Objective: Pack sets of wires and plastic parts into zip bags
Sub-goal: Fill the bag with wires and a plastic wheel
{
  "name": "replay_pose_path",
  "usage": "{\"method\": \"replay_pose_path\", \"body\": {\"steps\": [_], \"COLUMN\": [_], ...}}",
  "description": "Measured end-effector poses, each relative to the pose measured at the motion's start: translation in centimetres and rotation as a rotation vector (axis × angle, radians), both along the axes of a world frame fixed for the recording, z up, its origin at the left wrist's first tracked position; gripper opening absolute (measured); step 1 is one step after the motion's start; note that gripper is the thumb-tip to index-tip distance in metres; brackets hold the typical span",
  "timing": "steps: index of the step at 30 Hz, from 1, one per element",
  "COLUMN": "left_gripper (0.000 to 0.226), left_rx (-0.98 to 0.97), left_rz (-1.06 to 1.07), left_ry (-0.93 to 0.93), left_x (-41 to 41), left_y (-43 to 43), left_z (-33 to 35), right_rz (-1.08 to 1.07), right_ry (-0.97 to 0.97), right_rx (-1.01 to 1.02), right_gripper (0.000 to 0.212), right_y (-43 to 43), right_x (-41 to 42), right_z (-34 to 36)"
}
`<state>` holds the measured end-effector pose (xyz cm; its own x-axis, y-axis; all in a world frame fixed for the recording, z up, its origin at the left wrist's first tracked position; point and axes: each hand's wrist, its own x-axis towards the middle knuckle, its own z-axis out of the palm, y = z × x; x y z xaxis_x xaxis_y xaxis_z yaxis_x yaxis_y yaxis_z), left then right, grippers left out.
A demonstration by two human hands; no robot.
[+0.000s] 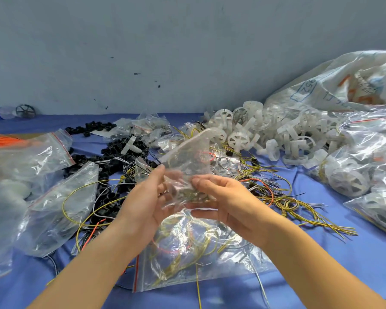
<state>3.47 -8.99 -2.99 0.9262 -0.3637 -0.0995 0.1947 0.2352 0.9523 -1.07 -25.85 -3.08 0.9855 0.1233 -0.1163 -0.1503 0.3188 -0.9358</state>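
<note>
Wire-filled zip bag (187,253) lies below; left hand (147,197) and right hand (225,201) pinch a small clear zip bag (187,157), probably opening it. Next: spread mouth, load loose wires (283,200).

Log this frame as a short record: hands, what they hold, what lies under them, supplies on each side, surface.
hands: left hand and right hand both grip one small zip bag, held up off the table
bag contents: some yellowish wire, otherwise unclear
under hands: filled zip bag of yellow wires, lying flat
right side: pile of white plastic wheels
left side: black rings
surface: blue cloth
</note>
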Motion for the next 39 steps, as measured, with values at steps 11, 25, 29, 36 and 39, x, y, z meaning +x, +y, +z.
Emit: {"method": "replay_pose_path", "body": {"steps": [11,25,29,36,39], "left_gripper": [0.026,0.024,0.029,0.027,0.028], "left_rx": [0.299,0.306,0.495,0.545,0.587], "left_rz": [-0.074,-0.253,-0.102,0.004,-0.035], "left_ry": [-0.356,-0.490,-0.846,-1.134,-1.221], "left_x": [-0.4,0.2,0.2,-0.2,-0.6], "left_y": [0.5,0.7,1.1,1.8,1.8], "left_z": [-0.9,-0.7,-0.9,-0.7,-0.5], "right_rz": [-0.045,0.028,0.027,0.036,0.063], "right_ry": [-0.074,-0.078,-0.047,-0.021,-0.025], "right_rx": [-0.156,-0.007,0.129,0.187,0.234], "right_gripper": [0.018,0.015,0.015,0.024,0.031], "right_y": [0.3,0.3,0.3,-0.2,-0.4], "right_x": [-0.6,-0.6,-0.3,0.0,0.1], "right_z": [-0.2,-0.2,-0.2,0.5,0.4]}}
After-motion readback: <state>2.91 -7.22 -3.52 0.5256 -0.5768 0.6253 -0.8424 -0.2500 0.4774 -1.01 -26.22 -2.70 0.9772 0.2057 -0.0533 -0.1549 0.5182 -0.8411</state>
